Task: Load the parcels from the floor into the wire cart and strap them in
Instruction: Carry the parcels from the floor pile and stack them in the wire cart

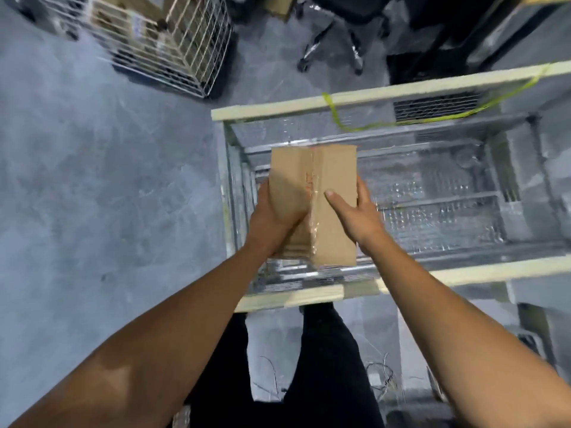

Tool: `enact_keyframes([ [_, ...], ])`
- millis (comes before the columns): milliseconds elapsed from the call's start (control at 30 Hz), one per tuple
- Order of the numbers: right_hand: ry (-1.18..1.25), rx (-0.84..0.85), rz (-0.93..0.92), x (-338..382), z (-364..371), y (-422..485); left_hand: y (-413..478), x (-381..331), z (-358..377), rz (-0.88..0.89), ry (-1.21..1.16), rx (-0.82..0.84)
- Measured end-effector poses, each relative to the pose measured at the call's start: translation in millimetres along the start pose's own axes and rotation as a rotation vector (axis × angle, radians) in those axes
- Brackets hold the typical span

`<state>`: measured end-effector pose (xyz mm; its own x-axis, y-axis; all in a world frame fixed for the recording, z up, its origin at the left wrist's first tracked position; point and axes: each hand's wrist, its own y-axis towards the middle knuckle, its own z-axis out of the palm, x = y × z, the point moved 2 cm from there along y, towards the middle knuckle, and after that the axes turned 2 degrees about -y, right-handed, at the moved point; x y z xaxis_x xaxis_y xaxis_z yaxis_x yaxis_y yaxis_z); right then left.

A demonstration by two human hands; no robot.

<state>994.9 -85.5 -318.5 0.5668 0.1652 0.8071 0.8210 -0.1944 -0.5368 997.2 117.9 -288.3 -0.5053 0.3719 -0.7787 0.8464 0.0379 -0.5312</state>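
The left hand (275, 211) and right hand (355, 211) grip a smooth, taped, rectangular cardboard box (335, 168) between them, the right thumb flat on top. Below the hands lies the silvery wire-mesh cart (401, 91) with cream rails. A thin yellow strap (335, 115) is looped on its far rail.

Matt cardboard parcel (321, 180) — glossy tape (312, 211)

No text can be read here. The cardboard parcel (336, 174) carries faint reddish marks beside its tape seam (312, 211), too blurred to read. The pale label (139, 26) on the far wire cage (191, 57) is also unreadable.
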Motion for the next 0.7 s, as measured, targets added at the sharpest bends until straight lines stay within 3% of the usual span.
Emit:
enact_keyframes([
  [200,-0.139,0.123,0.030,-64,-2,91,63,64,36,0.028,0.128,-0.260],
  [333,-0.223,0.156,0.095,-125,13,157,121,141,54,-0.074,0.229,-0.253],
  [433,-0.211,0.182,0.122,-171,36,205,151,189,80,-0.123,0.204,-0.346],
  [600,-0.174,0.213,0.104,-221,88,280,179,243,112,0.044,0.428,-0.450],
  [700,-0.171,0.198,0.053,-230,117,327,210,267,119,0.005,0.470,-0.416],
])
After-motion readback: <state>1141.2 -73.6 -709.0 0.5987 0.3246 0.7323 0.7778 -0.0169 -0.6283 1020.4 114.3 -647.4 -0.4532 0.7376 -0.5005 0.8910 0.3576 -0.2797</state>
